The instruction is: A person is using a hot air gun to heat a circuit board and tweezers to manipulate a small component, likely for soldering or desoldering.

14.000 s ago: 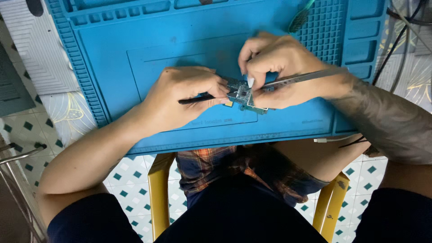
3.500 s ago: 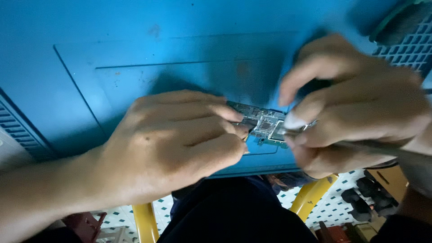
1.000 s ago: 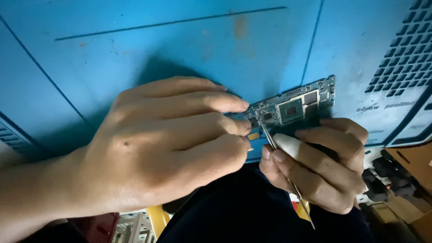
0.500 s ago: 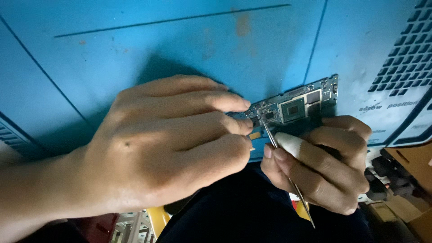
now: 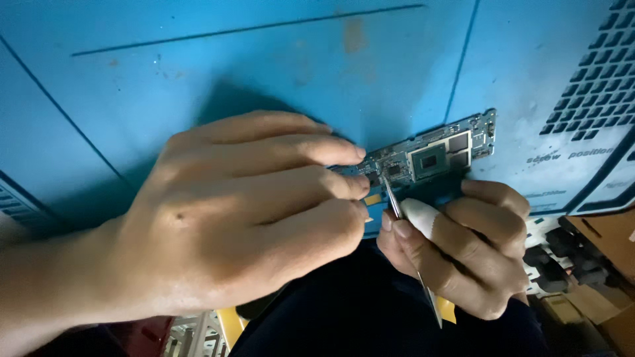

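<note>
This looks like an electronics repair workshop. A blue silicone work mat (image 5: pixel 198 59) covers the bench, with moulded lines and, at the far right, a grid of small compartments (image 5: pixel 595 86) for sorting screws. A bare green circuit board (image 5: pixel 436 153) with exposed chips lies at the mat's near edge, worked on with fine metal tweezers (image 5: pixel 403 231). Near right, cardboard boxes (image 5: pixel 605 264) and dark parts crowd the floor.

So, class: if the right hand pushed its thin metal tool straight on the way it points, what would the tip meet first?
Probably the circuit board: the right hand aims the tool up at its left part, beside the left hand's fingertips; depth is unclear.
</note>
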